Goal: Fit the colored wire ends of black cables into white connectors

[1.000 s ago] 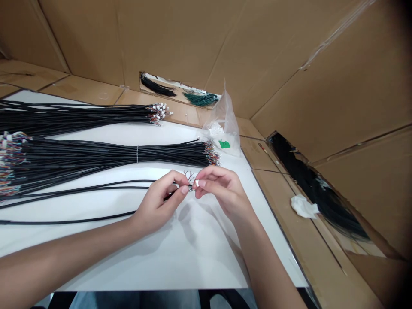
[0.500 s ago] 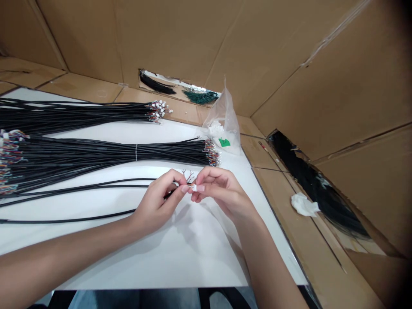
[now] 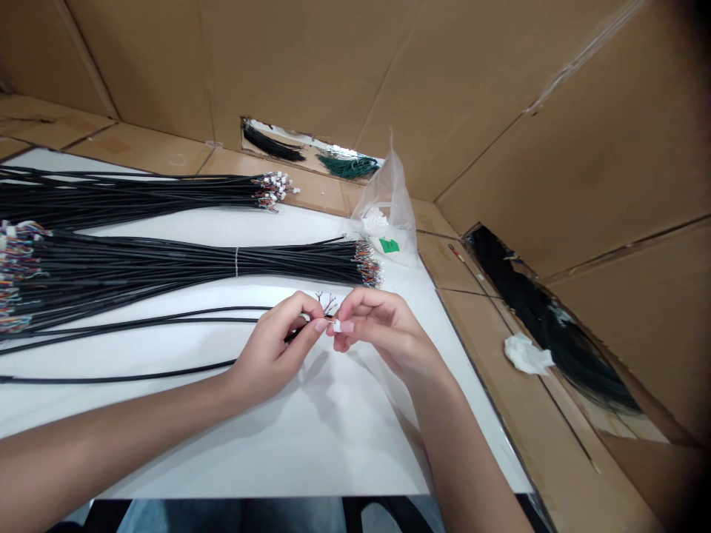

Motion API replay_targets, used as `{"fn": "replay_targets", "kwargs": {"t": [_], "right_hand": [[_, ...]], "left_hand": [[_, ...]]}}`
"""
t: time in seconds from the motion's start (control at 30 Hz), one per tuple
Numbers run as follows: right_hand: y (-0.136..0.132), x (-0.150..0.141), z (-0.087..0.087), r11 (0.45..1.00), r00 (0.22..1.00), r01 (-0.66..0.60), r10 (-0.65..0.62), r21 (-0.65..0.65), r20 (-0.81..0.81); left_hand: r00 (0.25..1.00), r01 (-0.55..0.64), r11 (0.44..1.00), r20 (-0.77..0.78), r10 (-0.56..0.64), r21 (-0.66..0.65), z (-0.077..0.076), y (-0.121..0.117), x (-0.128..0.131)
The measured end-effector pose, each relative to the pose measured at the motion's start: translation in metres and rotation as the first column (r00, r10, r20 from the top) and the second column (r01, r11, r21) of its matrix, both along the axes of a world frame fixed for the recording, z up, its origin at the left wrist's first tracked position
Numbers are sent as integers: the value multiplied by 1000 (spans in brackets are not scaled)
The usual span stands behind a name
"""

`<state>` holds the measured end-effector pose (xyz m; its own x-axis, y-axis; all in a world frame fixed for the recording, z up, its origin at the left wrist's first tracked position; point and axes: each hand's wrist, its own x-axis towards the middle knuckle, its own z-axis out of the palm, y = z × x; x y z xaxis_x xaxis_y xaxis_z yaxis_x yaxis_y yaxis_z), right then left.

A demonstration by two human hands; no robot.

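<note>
My left hand (image 3: 286, 333) is closed on the end of a black cable (image 3: 205, 323), with a thin wire pinched between thumb and forefinger. My right hand (image 3: 383, 326) pinches a small white connector (image 3: 337, 326) just to the right of that wire's tip. Whether the wire has entered the connector is too small to tell. Several loose thin wires (image 3: 327, 302) fan out behind the left fingertips. Another black cable (image 3: 138, 376) runs left along the white table from under my left hand.
A tied bundle of black cables (image 3: 167, 259) with bare wire ends lies behind my hands. Farther back is a second bundle (image 3: 138, 194) with white connectors. A clear plastic bag (image 3: 397, 200) holds white pieces. Crumpled white paper (image 3: 526, 355) rests on cardboard at the right.
Both hands keep nearly the same place and grip, with the wire and connector still close together. The whole view has shifted very slightly.
</note>
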<state>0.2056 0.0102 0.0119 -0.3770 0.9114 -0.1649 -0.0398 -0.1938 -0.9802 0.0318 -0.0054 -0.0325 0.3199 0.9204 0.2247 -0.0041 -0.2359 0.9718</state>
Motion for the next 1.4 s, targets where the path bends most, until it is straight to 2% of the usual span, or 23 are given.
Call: {"fn": "replay_targets", "kwargs": {"t": [0.23,0.6,0.9,1.4], "right_hand": [[0,0,1,1000,1000,-11,11,14,0],[0,-2,5,1000,995,4,-6,24,98],[-1,-2,5,999,985,-46,41,27,166],[0,-3,2,998,984,23,-32,57,173]], "left_hand": [[1000,2,1000,-4,-2,14,1,0,-1],[998,-31,999,-49,33,37,1,0,-1],[998,-24,996,-59,29,86,-1,3,-2],[999,-41,996,5,41,83,2,1,-2]]}}
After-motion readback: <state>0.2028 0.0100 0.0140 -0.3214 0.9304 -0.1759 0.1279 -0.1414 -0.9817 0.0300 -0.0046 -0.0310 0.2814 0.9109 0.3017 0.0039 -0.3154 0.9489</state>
